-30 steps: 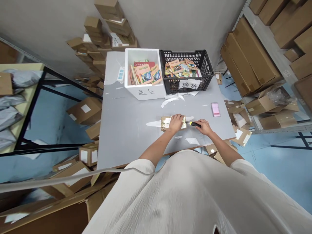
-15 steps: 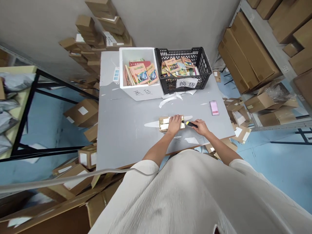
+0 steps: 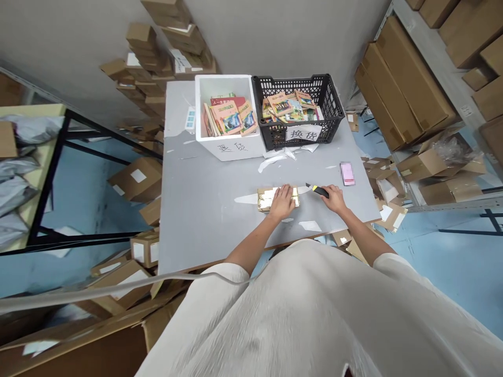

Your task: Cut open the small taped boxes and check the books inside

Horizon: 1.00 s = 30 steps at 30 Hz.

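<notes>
A small cardboard box [image 3: 268, 195] with pale labels or tape on top lies near the table's front edge. My left hand [image 3: 282, 203] rests flat across the right part of its top, fingers stretched out, touching the box. To the right, my right hand [image 3: 334, 198] is closed around the handle of a black and yellow utility knife [image 3: 320, 191]. The blade points left toward the box, apart from it. White paper scraps [image 3: 309, 225] lie on the grey table [image 3: 196, 209] around the box.
At the back of the table stand a white foam box [image 3: 236, 147] and a black plastic crate [image 3: 298, 131], both holding booklets. A phone-like pink-screened thing [image 3: 347, 174] lies at the right. Cardboard boxes [image 3: 137, 178] crowd the floor and shelves on both sides.
My right hand has drawn the utility knife away from the box, to the right and slightly up. My left hand stays on the box.
</notes>
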Tool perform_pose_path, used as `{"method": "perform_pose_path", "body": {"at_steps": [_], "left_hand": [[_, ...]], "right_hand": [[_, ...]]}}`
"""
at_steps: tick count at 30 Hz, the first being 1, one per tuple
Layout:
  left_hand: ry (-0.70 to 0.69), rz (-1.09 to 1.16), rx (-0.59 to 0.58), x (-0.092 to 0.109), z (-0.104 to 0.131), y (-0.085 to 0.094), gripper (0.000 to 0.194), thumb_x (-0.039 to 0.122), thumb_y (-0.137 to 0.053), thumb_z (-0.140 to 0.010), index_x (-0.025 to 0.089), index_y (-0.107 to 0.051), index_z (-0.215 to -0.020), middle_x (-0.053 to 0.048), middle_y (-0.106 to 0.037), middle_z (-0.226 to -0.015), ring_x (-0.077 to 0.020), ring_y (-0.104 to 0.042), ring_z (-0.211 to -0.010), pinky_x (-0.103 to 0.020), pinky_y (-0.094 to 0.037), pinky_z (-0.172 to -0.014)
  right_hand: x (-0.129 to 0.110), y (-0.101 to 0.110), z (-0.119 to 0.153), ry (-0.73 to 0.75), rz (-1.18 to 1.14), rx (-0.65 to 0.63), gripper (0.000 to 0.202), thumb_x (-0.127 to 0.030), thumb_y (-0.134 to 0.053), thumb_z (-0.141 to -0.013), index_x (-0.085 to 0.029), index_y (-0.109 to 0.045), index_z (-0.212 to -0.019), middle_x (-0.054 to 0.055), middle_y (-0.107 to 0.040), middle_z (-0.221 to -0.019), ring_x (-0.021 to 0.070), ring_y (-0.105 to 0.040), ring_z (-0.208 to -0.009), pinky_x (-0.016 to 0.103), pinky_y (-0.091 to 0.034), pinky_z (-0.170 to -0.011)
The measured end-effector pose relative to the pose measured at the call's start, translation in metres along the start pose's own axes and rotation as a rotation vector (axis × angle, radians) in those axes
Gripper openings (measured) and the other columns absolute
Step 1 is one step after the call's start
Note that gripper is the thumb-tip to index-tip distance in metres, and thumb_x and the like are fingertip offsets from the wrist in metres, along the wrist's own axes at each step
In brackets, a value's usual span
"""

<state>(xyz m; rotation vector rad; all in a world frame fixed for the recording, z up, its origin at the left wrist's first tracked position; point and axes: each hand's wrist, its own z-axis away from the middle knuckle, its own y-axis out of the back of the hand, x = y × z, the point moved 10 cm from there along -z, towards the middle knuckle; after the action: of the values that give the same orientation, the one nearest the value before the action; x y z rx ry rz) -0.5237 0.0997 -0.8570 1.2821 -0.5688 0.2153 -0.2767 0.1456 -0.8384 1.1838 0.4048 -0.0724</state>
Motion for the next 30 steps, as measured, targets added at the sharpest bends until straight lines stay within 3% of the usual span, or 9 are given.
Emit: {"method": "perform_pose_path", "body": {"at_steps": [3,8,11,14,19,26,30], "left_hand": [[-0.010,0.010,-0.007,-0.008,0.014,0.003,0.065,0.042,-0.053,-0.109,0.019,-0.051,-0.170,-0.018,-0.044,-0.182,-0.0351,-0.037,-0.172,-0.058,-0.022,-0.143],[0.037,-0.017,-0.032,-0.031,0.041,0.009,0.066,0.047,-0.064,-0.107,0.020,-0.055,-0.166,-0.021,-0.048,-0.178,-0.0406,-0.045,-0.164,-0.059,-0.034,-0.136],[0.092,-0.053,-0.033,-0.042,0.054,0.013,0.054,0.040,-0.061,-0.109,0.020,-0.059,-0.160,-0.022,-0.061,-0.162,-0.0401,-0.057,-0.150,-0.057,-0.042,-0.128],[0.171,-0.070,-0.050,-0.050,0.062,0.011,0.039,0.035,-0.055,-0.112,0.021,-0.065,-0.146,-0.020,-0.069,-0.140,-0.0370,-0.068,-0.129,-0.052,-0.052,-0.116],[0.242,-0.066,-0.028,-0.053,0.065,0.012,0.033,0.030,-0.052,-0.111,0.021,-0.069,-0.137,-0.019,-0.070,-0.138,-0.0353,-0.072,-0.119,-0.048,-0.058,-0.104],[0.232,0.054,0.057,-0.062,0.045,0.021,0.045,0.028,-0.045,-0.111,0.016,-0.062,-0.151,-0.022,-0.055,-0.168,-0.0353,-0.062,-0.147,-0.049,-0.054,-0.119],[0.232,0.052,0.073,-0.058,0.026,0.024,0.051,0.035,-0.051,-0.110,0.016,-0.060,-0.157,-0.023,-0.056,-0.169,-0.0379,-0.051,-0.159,-0.054,-0.045,-0.129]], "right_hand": [[-0.008,-0.001,-0.011,-0.001,-0.062,0.016,0.055,-0.044,-0.059,-0.107,-0.023,-0.071,-0.156,0.019,-0.071,-0.136,0.0409,-0.060,-0.124,0.054,-0.049,-0.106],[-0.069,-0.019,-0.047,0.095,-0.195,-0.024,0.051,-0.045,-0.060,-0.106,-0.018,-0.072,-0.148,0.018,-0.071,-0.141,0.0363,-0.064,-0.130,0.048,-0.050,-0.114],[-0.107,-0.032,-0.064,0.168,-0.256,-0.063,0.048,-0.044,-0.062,-0.104,-0.021,-0.071,-0.145,0.017,-0.071,-0.150,0.0371,-0.062,-0.138,0.051,-0.048,-0.117],[-0.129,-0.047,-0.072,0.177,-0.278,-0.147,0.044,-0.044,-0.063,-0.102,-0.023,-0.073,-0.139,0.015,-0.075,-0.145,0.0380,-0.063,-0.136,0.055,-0.047,-0.118],[-0.127,-0.051,-0.070,0.131,-0.210,-0.193,0.046,-0.047,-0.062,-0.100,-0.022,-0.074,-0.136,0.016,-0.078,-0.140,0.0400,-0.066,-0.131,0.058,-0.048,-0.115],[-0.104,-0.059,-0.045,0.048,-0.338,-0.220,0.043,-0.052,-0.059,-0.102,-0.025,-0.068,-0.134,0.010,-0.083,-0.122,0.0314,-0.073,-0.110,0.047,-0.055,-0.103],[-0.092,-0.071,-0.033,-0.001,-0.482,-0.274,0.045,-0.060,-0.059,-0.103,-0.026,-0.064,-0.132,0.005,-0.083,-0.112,0.0254,-0.073,-0.098,0.040,-0.058,-0.092]]}}
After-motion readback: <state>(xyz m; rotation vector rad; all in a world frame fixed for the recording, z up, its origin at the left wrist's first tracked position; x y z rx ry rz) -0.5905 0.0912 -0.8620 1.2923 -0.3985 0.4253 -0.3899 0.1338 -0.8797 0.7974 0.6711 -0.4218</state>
